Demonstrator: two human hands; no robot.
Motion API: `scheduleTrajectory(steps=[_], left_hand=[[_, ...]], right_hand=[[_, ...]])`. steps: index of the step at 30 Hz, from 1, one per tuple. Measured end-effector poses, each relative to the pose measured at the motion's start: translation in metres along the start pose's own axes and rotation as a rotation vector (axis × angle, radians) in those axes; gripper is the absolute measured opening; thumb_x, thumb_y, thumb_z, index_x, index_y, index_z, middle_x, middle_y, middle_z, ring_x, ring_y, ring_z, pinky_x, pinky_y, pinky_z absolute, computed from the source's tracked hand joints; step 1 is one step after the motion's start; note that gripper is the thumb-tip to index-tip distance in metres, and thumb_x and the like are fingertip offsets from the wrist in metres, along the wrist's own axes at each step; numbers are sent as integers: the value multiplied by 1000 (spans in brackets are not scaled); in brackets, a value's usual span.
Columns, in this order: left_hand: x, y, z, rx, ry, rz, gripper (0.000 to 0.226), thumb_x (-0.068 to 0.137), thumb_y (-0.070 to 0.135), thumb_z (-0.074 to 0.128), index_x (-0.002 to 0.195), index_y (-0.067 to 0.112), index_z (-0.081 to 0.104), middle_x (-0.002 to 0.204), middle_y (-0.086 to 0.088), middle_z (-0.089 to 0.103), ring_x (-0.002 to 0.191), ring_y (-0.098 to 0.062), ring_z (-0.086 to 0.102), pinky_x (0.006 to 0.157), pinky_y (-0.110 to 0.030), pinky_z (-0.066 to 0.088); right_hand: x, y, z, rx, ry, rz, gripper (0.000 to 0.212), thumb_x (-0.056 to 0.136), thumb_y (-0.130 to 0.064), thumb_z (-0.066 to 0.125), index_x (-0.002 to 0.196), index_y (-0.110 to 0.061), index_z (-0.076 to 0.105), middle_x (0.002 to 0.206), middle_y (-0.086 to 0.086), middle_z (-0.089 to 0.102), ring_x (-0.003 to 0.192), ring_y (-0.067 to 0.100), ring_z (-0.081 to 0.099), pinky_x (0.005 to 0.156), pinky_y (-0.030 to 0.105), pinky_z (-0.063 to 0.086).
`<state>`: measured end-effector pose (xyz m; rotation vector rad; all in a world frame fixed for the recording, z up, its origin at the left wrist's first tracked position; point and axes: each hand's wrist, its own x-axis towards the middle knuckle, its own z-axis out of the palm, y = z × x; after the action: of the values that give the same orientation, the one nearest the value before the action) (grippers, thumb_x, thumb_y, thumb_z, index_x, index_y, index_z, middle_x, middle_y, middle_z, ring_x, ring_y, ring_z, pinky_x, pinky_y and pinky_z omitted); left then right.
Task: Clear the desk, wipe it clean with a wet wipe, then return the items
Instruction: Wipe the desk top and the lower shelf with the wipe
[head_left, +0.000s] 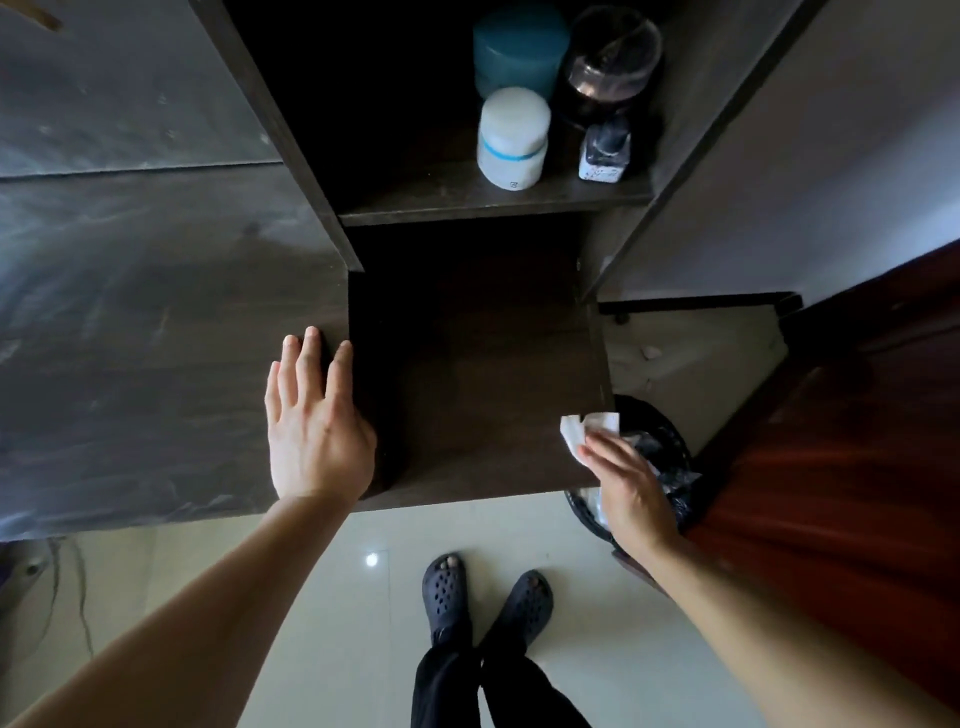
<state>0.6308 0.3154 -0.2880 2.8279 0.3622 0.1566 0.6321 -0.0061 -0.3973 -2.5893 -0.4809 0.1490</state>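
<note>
Right hand (631, 488) pinches wet wipe (589, 431) at desk's (483, 374) near-right corner; left hand (317, 421) flat, open, empty; wipe could drop into bin (670, 457) below.

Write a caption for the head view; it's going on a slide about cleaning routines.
Right hand wipes the dark wooden desk edge with a white wet wipe; left hand rests flat.

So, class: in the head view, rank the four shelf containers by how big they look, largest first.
1. Teal jar and dark domed jar: look alike, unranked.
2. White jar.
3. Small bottle, smallest.
</note>
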Motion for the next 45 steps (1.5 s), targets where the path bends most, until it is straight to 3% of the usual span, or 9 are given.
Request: scheduleTrajectory(steps=[3, 6, 10, 17, 24, 28, 33, 41, 45], left_hand=[[-1, 6, 1, 49, -52, 222, 48, 74, 0, 45, 120, -1, 60, 138, -29, 44, 132, -48, 35, 109, -58, 29], [-2, 26, 12, 82, -129, 412, 41, 73, -4, 60, 114, 0, 64, 131, -27, 52, 126, -45, 44, 107, -57, 34], [-7, 75, 44, -46, -253, 427, 34, 77, 2, 61, 111, 3, 65, 120, -20, 59, 110, -41, 55, 95, -51, 45], [-12, 158, 143, -113, -302, 564, 32, 85, 11, 55, 116, 4, 61, 131, -23, 51, 121, -40, 48, 97, -49, 42], [-21, 166, 213, -49, -150, 543, 42, 94, 21, 40, 132, 5, 48, 146, -24, 36, 140, -38, 27, 117, -47, 17], [-19, 166, 220, -51, -125, 551, 44, 93, 21, 39, 133, 5, 47, 147, -24, 34, 141, -38, 25, 117, -47, 17], [-19, 168, 219, -47, -150, 547, 45, 91, 20, 39, 131, 3, 49, 146, -26, 34, 140, -39, 25, 116, -49, 19], [-18, 168, 216, -19, -178, 543, 45, 90, 20, 42, 131, 3, 49, 147, -26, 34, 141, -39, 25, 117, -50, 18], [-20, 171, 205, 7, -235, 517, 45, 91, 19, 45, 134, 5, 48, 148, -24, 34, 142, -37, 24, 116, -50, 20]], right_hand=[[-22, 19, -17, -41, 71, 256, 49, 60, 27, 61, 98, 0, 72, 101, 17, 71, 93, 31, 67, 86, 30, 46], [-41, 44, -26, -37, 105, 636, 34, 70, 16, 54, 94, 1, 72, 89, 24, 67, 84, 40, 64, 73, 38, 45], [-58, 77, -12, 51, 190, 1004, 26, 75, 6, 54, 92, 1, 73, 90, 29, 66, 85, 42, 60, 68, 36, 43], [-81, 138, 59, 237, 102, 1232, 22, 79, -9, 58, 96, -9, 72, 100, 15, 71, 93, 31, 64, 68, 26, 43], [-78, 211, 150, 326, -3, 1453, 21, 81, -5, 59, 99, -3, 69, 103, 18, 70, 97, 32, 66, 78, 33, 53], [-67, 232, 190, 306, -86, 1411, 23, 82, -1, 53, 99, 2, 68, 108, 22, 65, 101, 35, 63, 83, 44, 55], [-57, 244, 217, 524, -175, 1432, 33, 89, -2, 45, 119, -3, 60, 123, 19, 59, 109, 33, 58, 84, 34, 50], [-69, 218, 166, 473, -223, 1337, 20, 73, -19, 56, 89, -15, 67, 90, 8, 62, 84, 20, 61, 71, 28, 48], [-76, 185, 138, 488, -188, 1255, 25, 80, -9, 61, 104, -6, 68, 102, 13, 71, 89, 27, 67, 76, 32, 54]])
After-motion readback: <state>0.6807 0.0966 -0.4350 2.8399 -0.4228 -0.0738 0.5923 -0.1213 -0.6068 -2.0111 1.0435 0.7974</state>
